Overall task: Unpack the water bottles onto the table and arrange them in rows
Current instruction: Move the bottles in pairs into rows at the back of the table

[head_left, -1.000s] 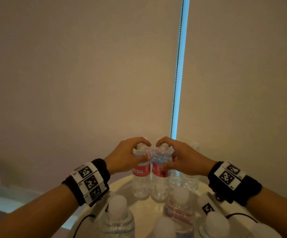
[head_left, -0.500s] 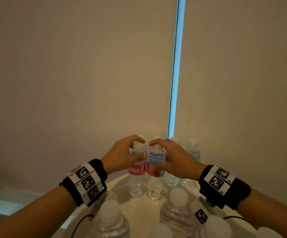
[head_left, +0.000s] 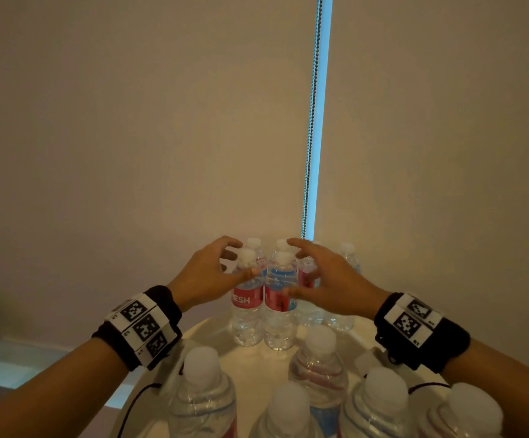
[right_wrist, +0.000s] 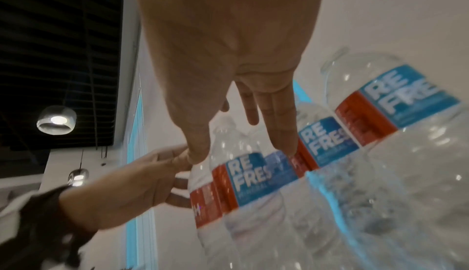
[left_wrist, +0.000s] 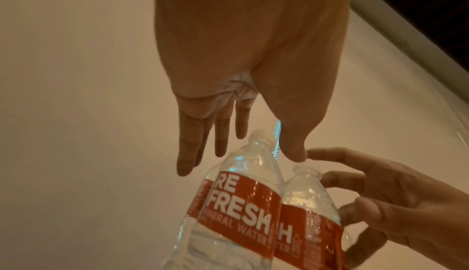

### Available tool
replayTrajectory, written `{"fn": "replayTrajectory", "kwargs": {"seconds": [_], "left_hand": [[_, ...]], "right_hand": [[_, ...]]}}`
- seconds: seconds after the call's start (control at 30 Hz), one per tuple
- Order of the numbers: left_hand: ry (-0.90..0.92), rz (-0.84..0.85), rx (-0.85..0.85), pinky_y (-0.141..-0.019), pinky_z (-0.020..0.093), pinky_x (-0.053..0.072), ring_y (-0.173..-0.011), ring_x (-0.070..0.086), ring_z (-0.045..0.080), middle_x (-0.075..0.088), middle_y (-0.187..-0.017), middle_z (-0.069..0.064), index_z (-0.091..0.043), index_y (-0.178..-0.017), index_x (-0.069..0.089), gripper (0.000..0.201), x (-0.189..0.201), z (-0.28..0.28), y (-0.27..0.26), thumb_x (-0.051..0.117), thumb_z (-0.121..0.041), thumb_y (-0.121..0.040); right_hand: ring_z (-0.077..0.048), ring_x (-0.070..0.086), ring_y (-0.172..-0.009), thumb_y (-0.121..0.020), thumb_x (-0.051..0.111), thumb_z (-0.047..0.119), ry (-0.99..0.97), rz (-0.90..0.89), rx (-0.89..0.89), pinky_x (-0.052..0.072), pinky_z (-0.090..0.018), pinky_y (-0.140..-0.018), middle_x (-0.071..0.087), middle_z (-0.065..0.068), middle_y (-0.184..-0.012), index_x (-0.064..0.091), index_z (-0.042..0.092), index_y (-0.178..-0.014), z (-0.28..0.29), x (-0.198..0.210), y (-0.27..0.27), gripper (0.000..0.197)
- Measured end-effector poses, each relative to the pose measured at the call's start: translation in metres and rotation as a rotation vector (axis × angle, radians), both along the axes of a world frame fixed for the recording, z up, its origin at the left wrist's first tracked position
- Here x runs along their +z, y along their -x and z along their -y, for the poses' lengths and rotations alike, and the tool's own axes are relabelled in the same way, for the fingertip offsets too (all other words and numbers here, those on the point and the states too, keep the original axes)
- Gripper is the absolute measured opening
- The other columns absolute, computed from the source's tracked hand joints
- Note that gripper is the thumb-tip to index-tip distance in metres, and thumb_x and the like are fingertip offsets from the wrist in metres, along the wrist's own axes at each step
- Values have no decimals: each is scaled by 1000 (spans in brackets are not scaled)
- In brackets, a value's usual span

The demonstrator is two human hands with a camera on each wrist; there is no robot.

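Observation:
Two water bottles with red and blue labels, the left one [head_left: 246, 298] [left_wrist: 241, 204] and the right one [head_left: 280, 300] [right_wrist: 253, 174], stand upright side by side on the far part of the round white table [head_left: 212, 336]. My left hand [head_left: 236, 259] [left_wrist: 241, 160] hovers at the left bottle's neck, fingers spread and straight, thumb near its shoulder. My right hand [head_left: 291, 267] [right_wrist: 243, 152] mirrors it at the right bottle, fingers also spread. Neither hand grips a bottle. More bottles [head_left: 345, 257] stand in a row behind these two.
Several bottles with white caps [head_left: 204, 396] [head_left: 318, 365] [head_left: 380, 406] crowd the near part of the table below my wrists. A beige roller blind with a bead chain [head_left: 312, 121] hangs just beyond the table. Bare tabletop [head_left: 257, 358] lies between the near and far bottles.
Both hands gripped the two bottles by their necks a second ago. Now the bottles stand on the table and the fingers of both hands have spread off them.

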State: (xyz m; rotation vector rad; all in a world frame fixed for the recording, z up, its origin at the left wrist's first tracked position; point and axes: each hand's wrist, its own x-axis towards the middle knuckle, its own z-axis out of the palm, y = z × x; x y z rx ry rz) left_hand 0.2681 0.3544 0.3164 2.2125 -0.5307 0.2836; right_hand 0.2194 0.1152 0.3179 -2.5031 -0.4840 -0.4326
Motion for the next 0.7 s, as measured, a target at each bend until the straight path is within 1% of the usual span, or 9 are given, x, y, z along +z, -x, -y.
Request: {"fn": "replayTrajectory", "kwargs": {"seconds": [0.07, 0.2, 0.27, 0.33, 0.4, 0.47, 0.57, 0.6, 0.7], "left_hand": [[0, 18, 25, -91, 31, 55, -113, 62, 20, 62, -123, -1, -22, -133, 55, 59, 6, -11, 10, 77, -44, -83], [-41, 61, 2, -98, 38, 58, -112, 66, 19, 66, -126, -1, -23, -128, 59, 65, 26, -43, 51, 63, -59, -74], [-70, 124, -23, -97, 39, 59, -106, 70, 12, 71, -118, -5, -29, -121, 63, 59, 32, -60, 76, 60, -61, -72], [-60, 175, -52, -94, 28, 61, -101, 71, 2, 75, -108, -15, -41, -112, 64, 44, 34, -74, 102, 60, -63, -74], [-21, 189, -93, -90, 15, 60, -103, 70, -5, 73, -112, -22, -49, -109, 64, 41, 34, -81, 130, 60, -73, -75], [-2, 191, -126, -90, 9, 57, -107, 68, -8, 69, -120, -27, -54, -114, 62, 55, 30, -85, 155, 55, -87, -71], [-20, 177, -173, -91, 26, 61, -116, 64, -9, 63, -130, -31, -60, -125, 55, 72, 15, -83, 185, 59, -92, -60], [-51, 172, -187, -94, 25, 58, -119, 60, -13, 58, -134, -35, -64, -129, 50, 80, 11, -81, 193, 62, -93, -55], [-220, 181, -244, -96, 7, 49, -129, 42, -23, 40, -144, -44, -72, -137, 32, 93, 1, -74, 207, 61, -94, -51]], "right_hand": [[-14, 72, -83, -80, 77, 35, -52, -13, 1, 58, -23, -71, 56, 2, -129, 36, 39, -143, 16, 13, 16, 75], [-26, 75, -83, -90, 67, 21, -299, -4, 16, 63, -47, -74, 66, -7, -115, 58, 30, -125, 60, 44, 63, 37], [-30, 74, -86, -89, 65, 31, -437, 10, 18, 62, -53, -75, 71, -10, -110, 63, 22, -120, 78, 55, 94, 33], [-34, 73, -89, -81, 67, 54, -506, 37, 22, 61, -53, -75, 72, -11, -108, 63, 21, -121, 90, 59, 129, 51], [-34, 73, -91, -74, 66, 67, -520, 40, 44, 62, -51, -75, 72, -12, -109, 63, 25, -121, 96, 56, 163, 64], [-30, 73, -95, -71, 67, 69, -481, 31, 74, 62, -49, -76, 71, -9, -113, 63, 31, -121, 98, 44, 189, 63], [-16, 68, -110, -60, 78, 68, -331, 35, 56, 60, -35, -84, 60, 8, -134, 54, 44, -130, 96, 18, 221, 78], [-10, 63, -117, -59, 80, 66, -232, 43, 34, 58, -29, -88, 52, 12, -142, 45, 46, -138, 94, 10, 230, 89], [1, 51, -128, -58, 80, 68, -60, 27, 5, 50, -18, -97, 28, 21, -154, 24, 53, -146, 85, -13, 245, 105]]}}
